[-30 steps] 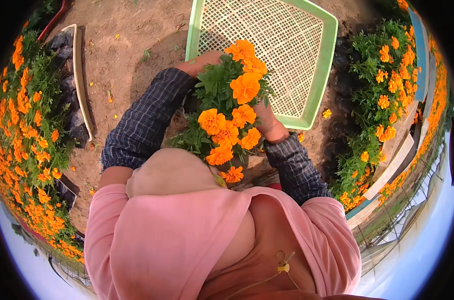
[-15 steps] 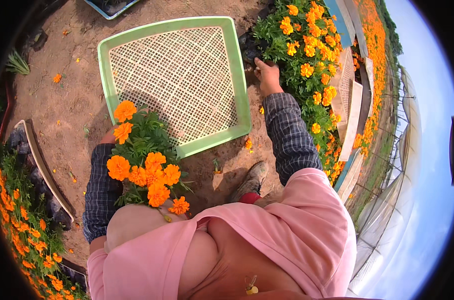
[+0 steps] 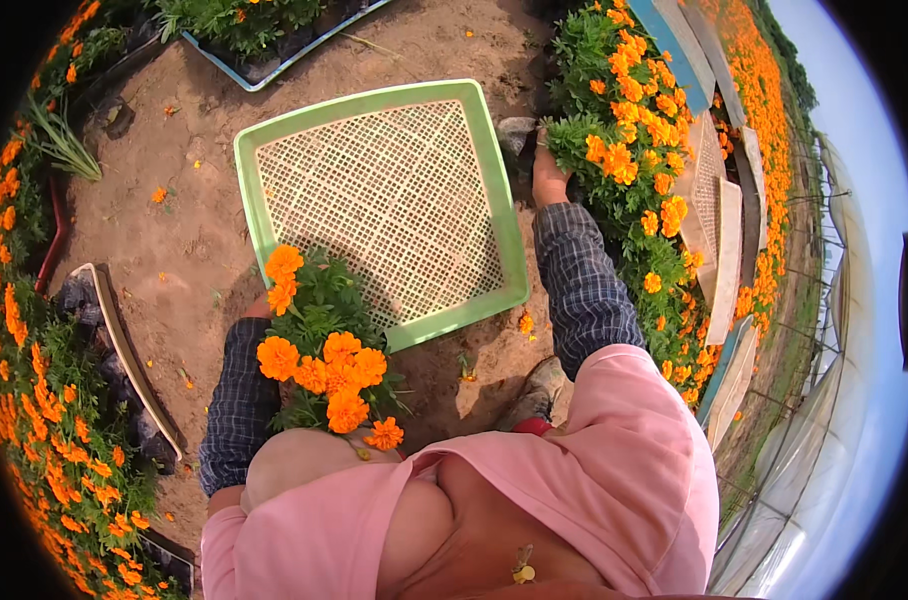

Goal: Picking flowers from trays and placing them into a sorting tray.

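Observation:
An orange marigold plant [image 3: 334,350] stands upright in front of my left knee, overlapping the near left corner of a green-rimmed tray [image 3: 515,260] with a cream mesh bottom. My left hand [image 3: 259,306] is beneath its leaves at the tray's left edge; the fingers are hidden, though the plant appears to be in that hand. To the right of the tray, my right hand [image 3: 550,178] grips a dark plastic plant bag [image 3: 517,138] at the edge of a marigold cluster [image 3: 624,150]. Leaves cover some of its fingertips.
A blue-rimmed tray [image 3: 249,80] of plants lies at the far left. Down the left side grow more marigolds [image 3: 64,430], beside a curved tray edge [image 3: 134,365]. Stacked trays [image 3: 709,220] lean at the right. My shoe [image 3: 536,392] rests on the soil.
The whole view has shifted, so the tray and hands appear lower and farther right. My right hand has turned and reached farther in among the leaves beside the dark bag. The left stays put.

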Available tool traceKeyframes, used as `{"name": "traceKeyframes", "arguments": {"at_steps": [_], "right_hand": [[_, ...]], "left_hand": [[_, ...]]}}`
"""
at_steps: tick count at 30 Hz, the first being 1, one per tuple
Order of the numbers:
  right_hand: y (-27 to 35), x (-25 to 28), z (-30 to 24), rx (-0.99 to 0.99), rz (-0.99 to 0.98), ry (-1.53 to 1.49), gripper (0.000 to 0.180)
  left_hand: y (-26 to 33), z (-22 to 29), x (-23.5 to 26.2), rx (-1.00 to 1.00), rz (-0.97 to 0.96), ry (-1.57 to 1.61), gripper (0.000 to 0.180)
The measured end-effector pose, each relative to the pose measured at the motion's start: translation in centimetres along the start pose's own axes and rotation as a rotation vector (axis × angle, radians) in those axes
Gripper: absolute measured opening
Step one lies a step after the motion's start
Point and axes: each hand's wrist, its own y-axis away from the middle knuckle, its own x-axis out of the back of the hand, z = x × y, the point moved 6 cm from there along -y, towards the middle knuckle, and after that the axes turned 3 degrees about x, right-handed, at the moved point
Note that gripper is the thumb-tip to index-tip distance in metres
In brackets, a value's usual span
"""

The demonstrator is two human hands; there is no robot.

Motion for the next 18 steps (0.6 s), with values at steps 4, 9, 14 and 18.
{"name": "traceKeyframes", "arguments": {"at_steps": [4,9,14,18], "right_hand": [[2.7,0.2,-10.5,0.429,-0.301,0.647,0.031],[7.6,-1.6,-20.6,0.77,-0.416,0.12,0.036],[17.6,-7.1,-29.1,0.65,-0.906,-0.211,0.025],[21.2,-4.5,-30.8,0.684,-0.885,-0.518,0.032]], "left_hand": [[0.7,-3.0,3.3,0.037,0.022,0.028,0.047],[-3.5,-2.6,4.1,0.022,-0.042,0.033,0.048],[-2.3,15.1,-0.9,-0.167,-0.084,0.222,0.048],[-1.0,10.9,-3.0,0.001,-0.694,0.175,0.044]]}}
